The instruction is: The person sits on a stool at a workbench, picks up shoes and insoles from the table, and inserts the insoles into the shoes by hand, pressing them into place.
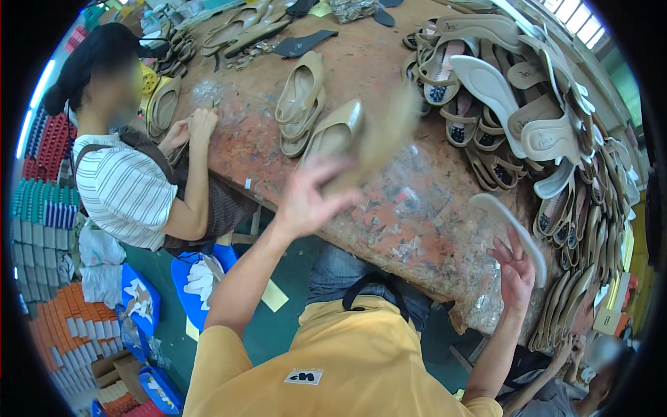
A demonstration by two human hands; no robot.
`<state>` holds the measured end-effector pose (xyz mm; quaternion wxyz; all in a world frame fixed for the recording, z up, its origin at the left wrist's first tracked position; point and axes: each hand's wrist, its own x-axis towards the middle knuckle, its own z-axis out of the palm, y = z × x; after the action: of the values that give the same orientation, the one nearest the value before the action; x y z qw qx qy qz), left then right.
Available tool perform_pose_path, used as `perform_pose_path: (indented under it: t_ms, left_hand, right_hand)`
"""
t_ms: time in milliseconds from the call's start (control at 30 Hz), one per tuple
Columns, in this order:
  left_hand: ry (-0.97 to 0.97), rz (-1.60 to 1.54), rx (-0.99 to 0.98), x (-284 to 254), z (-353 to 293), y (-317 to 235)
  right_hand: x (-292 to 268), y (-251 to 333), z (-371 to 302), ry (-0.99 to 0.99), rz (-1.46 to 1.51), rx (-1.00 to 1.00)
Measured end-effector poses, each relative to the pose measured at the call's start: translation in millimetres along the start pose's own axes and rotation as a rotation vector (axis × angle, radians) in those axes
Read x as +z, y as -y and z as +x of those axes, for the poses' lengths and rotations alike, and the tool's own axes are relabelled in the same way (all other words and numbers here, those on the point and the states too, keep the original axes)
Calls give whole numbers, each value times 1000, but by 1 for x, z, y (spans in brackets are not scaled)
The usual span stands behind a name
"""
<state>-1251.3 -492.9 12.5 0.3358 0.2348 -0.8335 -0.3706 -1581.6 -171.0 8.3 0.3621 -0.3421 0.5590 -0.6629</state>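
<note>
Over the table's near edge, my left hand [309, 201] grips the end of a tan flat shoe [385, 132] between thumb and fingers. Motion smears both the shoe and the fingertips. Just behind it lies another tan flat [333, 132], partly covered by the blurred one. A pair of matching flats [302, 87] sits further back on the tabletop. To the right, my right hand [515, 271] has a pale insole [511, 224] in its fingers, held tilted above the table's edge beside the heap of shoes.
A large pile of sandals and insoles [549, 139] covers the worn table's [389, 215] right side. At the left a co-worker [132, 181] handles something small. Blue bins [187, 285] with white pieces stand on the floor. Another person [590, 382] works at lower right.
</note>
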Motion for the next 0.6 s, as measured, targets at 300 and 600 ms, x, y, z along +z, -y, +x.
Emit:
perform_pose_path:
  t_ms: [300,600]
  left_hand:
    - [-144,876,-388,13,4,36]
    - [-248,-63,-211,165,178,-4]
  right_hand:
    - [16,13,-1,-402,-256,-221]
    - [-15,-26,-40,-162,-1237,233]
